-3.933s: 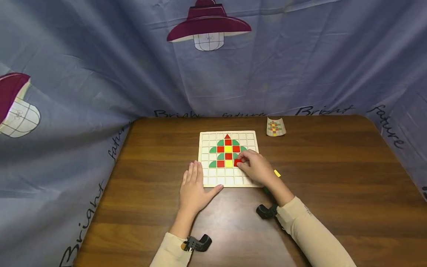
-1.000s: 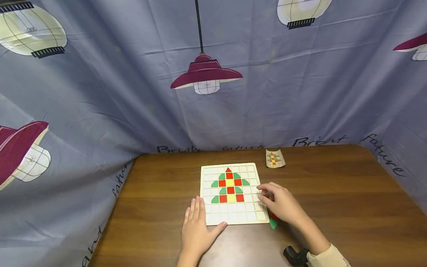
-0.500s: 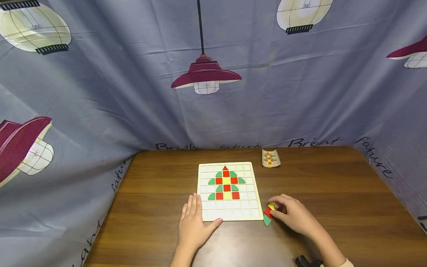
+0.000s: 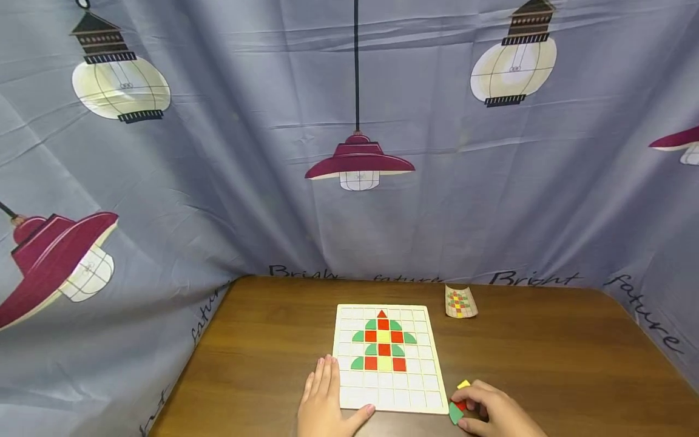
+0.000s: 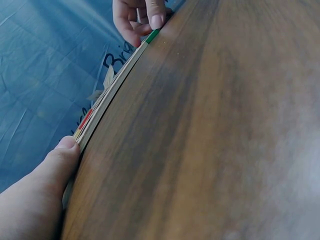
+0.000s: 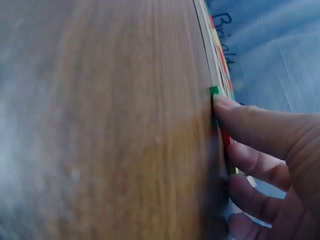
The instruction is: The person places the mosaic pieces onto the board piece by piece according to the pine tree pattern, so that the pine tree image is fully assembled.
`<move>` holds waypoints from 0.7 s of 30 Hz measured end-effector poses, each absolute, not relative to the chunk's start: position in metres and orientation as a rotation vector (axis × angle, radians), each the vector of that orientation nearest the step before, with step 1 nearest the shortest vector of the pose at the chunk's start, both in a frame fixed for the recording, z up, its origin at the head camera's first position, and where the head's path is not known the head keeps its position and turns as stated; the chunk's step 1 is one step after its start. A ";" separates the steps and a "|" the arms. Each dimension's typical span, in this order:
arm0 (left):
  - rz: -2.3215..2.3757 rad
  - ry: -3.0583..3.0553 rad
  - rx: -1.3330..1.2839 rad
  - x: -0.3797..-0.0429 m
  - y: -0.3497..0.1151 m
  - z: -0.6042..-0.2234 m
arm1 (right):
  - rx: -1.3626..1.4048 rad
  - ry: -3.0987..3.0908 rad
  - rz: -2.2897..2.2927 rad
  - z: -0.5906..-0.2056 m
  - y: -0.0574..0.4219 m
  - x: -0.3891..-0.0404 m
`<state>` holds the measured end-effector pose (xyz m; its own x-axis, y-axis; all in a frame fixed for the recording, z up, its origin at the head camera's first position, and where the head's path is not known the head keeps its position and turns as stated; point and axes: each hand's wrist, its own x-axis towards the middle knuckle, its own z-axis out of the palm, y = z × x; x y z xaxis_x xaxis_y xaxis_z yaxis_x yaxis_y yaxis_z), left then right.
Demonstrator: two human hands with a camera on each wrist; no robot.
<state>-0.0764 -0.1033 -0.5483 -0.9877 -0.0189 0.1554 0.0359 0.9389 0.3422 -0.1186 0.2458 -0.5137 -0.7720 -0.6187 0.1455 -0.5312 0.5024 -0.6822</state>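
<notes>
A pale gridded board (image 4: 390,397) bears a tree pattern of red and yellow squares, green quarter-circles and a red triangle (image 4: 382,314) on top. My left hand (image 4: 324,400) rests along the board's left side, fingers straight, thumb (image 5: 67,143) at its front edge. Just off the front right corner, my right hand (image 4: 499,413) pinches a green quarter-circle piece (image 4: 455,414) between thumb and forefinger. The right wrist view has the thumb (image 6: 227,102) against that green piece's edge. Partly hidden under the fingers lies a red piece (image 4: 462,405), with a yellow piece (image 4: 463,384) behind it.
A small curled card (image 4: 460,302) printed with the same tree pattern stands behind the board to the right. The brown wooden table (image 4: 273,328) meets a blue-grey curtain (image 4: 437,218) at its back and sides.
A red square went into the lowest tree row, at its right. My right hand then left the board for the loose pieces and closed on the green one. The head view has tilted up.
</notes>
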 end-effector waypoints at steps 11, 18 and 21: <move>-0.520 -2.973 0.007 -0.081 -0.101 -0.541 | -0.993 2.732 -1.013 -0.504 0.239 -0.116; -0.502 -2.913 -0.025 -0.091 -0.102 -0.539 | -0.878 2.761 -0.919 -0.497 0.239 -0.122; -0.503 -2.905 -0.029 -0.095 -0.102 -0.539 | -0.816 2.796 -0.879 -0.496 0.240 -0.126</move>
